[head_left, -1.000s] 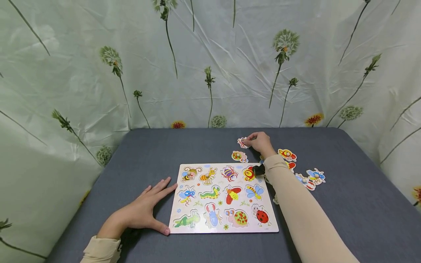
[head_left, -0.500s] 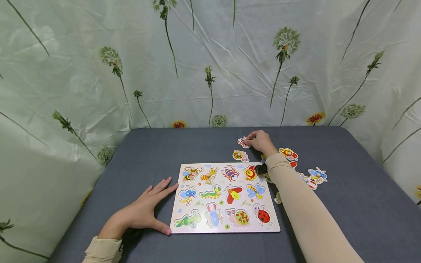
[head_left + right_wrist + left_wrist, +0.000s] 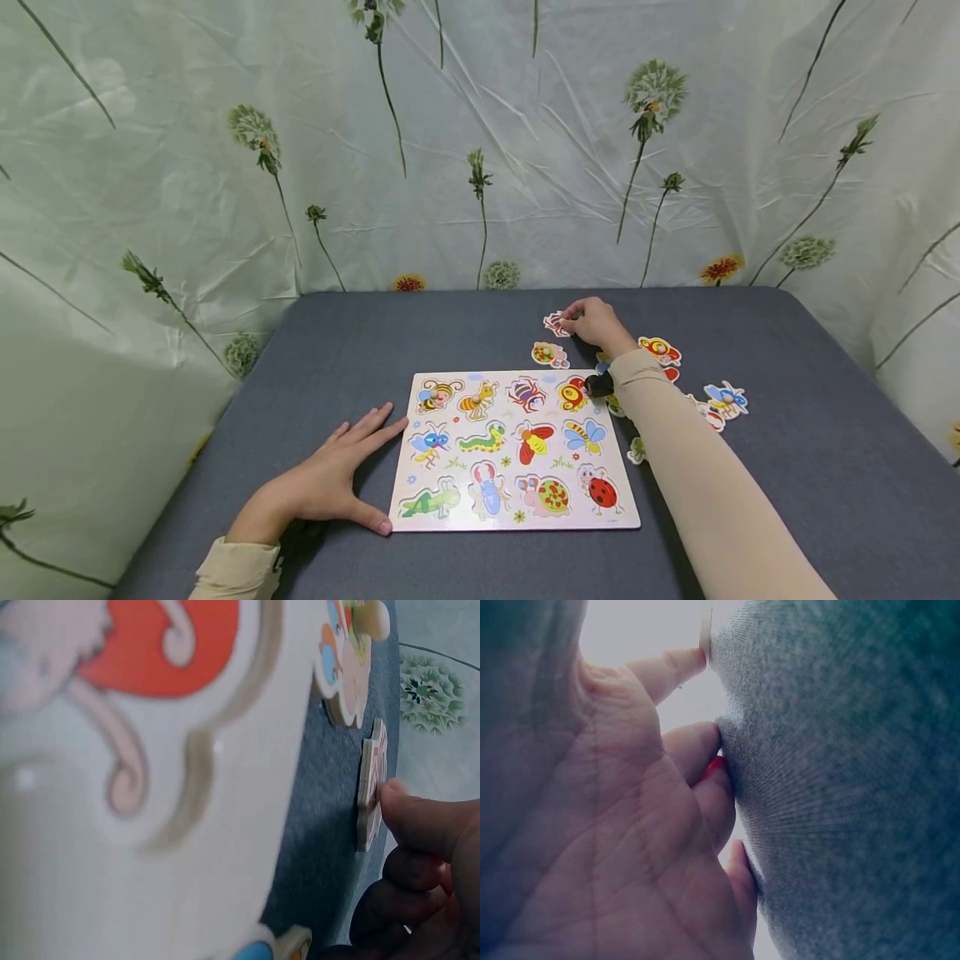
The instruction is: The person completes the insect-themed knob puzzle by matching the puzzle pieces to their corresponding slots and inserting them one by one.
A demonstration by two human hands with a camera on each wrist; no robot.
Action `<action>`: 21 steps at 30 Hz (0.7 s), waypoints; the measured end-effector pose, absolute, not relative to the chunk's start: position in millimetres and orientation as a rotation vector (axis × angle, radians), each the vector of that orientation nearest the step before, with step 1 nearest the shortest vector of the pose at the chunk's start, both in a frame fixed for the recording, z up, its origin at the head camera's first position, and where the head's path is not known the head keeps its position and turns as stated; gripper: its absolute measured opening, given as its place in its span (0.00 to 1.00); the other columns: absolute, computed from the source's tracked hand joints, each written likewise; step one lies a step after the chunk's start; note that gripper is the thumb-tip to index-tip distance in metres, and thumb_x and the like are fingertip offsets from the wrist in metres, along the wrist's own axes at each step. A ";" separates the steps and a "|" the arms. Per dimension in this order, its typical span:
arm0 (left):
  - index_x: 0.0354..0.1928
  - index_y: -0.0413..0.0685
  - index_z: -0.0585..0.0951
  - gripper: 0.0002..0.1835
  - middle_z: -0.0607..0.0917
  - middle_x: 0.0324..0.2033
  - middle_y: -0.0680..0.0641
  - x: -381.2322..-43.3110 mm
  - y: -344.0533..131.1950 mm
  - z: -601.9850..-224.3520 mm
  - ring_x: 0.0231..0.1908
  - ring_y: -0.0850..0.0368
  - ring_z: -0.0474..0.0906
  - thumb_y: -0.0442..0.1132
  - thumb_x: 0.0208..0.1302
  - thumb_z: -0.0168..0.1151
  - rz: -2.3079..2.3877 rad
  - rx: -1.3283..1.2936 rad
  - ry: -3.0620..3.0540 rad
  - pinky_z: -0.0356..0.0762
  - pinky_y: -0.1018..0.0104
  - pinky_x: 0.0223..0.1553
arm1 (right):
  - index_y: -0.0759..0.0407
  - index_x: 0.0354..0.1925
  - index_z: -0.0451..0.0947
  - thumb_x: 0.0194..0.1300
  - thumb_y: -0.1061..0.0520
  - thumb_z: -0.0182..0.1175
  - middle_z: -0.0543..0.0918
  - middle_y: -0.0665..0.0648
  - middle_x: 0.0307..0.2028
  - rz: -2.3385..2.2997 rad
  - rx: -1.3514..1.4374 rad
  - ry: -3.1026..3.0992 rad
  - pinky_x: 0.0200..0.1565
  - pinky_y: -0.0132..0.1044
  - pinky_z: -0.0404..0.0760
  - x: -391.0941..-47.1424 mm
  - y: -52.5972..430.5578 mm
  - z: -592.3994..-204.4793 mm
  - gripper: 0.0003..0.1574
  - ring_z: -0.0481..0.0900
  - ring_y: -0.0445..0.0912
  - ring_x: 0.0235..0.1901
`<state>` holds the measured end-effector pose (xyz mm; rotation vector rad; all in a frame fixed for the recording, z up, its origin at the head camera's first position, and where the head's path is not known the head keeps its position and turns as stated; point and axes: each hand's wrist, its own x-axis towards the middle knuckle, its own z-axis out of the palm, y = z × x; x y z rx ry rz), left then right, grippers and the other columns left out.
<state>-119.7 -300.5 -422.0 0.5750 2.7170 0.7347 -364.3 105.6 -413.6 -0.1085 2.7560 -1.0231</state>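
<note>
My left hand (image 3: 330,475) rests spread on the table at the left edge of a wooden insect puzzle board (image 3: 570,525), thumb at its near left corner. In the left wrist view, the left palm (image 3: 607,825) and fingertips show against the grey cloth. Beyond the board, my right hand (image 3: 594,322) pinches a spider puzzle piece (image 3: 555,324) at its right side. The right wrist view shows the thumb (image 3: 420,817) on the face of that piece, which lies low by the table. Closer to the board sits a snail piece (image 3: 550,355) with a knob.
A bee piece (image 3: 438,397) and an ant-like piece (image 3: 476,402) with knobs sit in the board's top row. Right of the board lie a red-yellow piece (image 3: 660,350), a blue fly piece (image 3: 726,400) and others, partly hidden by the right sleeve (image 3: 697,458). A floral curtain (image 3: 450,217) hangs behind the table.
Very little differs: the whole view has shifted slightly. The right hand stays at the spider piece, and the left hand stays at the board's edge.
</note>
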 end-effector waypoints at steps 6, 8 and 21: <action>0.87 0.58 0.58 0.74 0.52 0.87 0.37 -120.0 -300.7 -421.6 0.84 0.26 0.49 0.71 0.38 0.86 0.724 0.575 2.725 0.43 0.19 0.78 | 0.64 0.57 0.85 0.82 0.53 0.59 0.75 0.54 0.31 -1.003 -0.179 2.766 0.38 0.38 0.68 -366.6 111.0 -413.2 0.18 0.69 0.47 0.32; 0.87 0.58 0.58 0.74 0.52 0.87 0.37 -119.8 -300.7 -421.1 0.84 0.26 0.49 0.71 0.38 0.86 0.729 0.579 2.724 0.43 0.19 0.78 | 0.64 0.57 0.85 0.82 0.53 0.59 0.73 0.53 0.29 -1.001 -0.192 2.767 0.37 0.38 0.68 -367.1 113.0 -413.2 0.18 0.68 0.46 0.30; 0.87 0.57 0.58 0.74 0.52 0.86 0.37 -118.8 -300.4 -420.5 0.84 0.26 0.49 0.71 0.38 0.87 0.722 0.577 2.728 0.44 0.19 0.78 | 0.65 0.57 0.85 0.81 0.53 0.60 0.69 0.49 0.21 -1.033 -0.386 2.738 0.30 0.37 0.67 -354.8 121.2 -407.2 0.18 0.64 0.43 0.21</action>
